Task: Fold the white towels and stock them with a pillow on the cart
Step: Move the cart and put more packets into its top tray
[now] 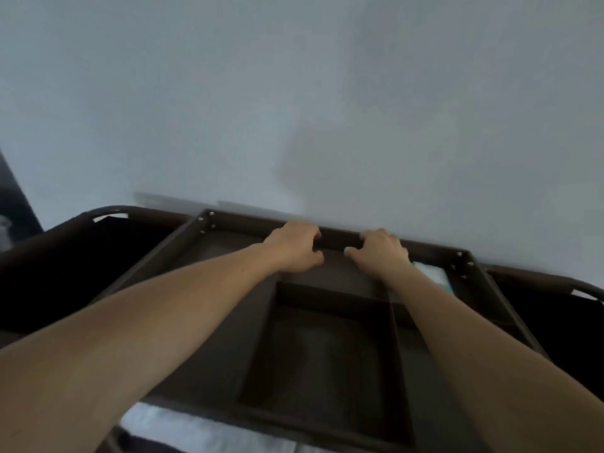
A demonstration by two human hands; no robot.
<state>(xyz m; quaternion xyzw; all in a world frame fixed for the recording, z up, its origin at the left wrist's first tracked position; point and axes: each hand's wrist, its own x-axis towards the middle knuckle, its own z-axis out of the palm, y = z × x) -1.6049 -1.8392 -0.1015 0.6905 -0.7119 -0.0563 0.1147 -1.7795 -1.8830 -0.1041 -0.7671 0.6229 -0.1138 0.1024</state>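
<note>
Hands both curling fingers [315, 235] over cart's far rail [336, 238], left hand [294, 248] beside right hand [380, 251], likely steadying it; white towels [196, 429] lying folded underneath, near edge.

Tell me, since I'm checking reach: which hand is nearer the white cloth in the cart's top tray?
Right. The right hand grips the far rail beside the white cloth; the left hand grips further away.
</note>
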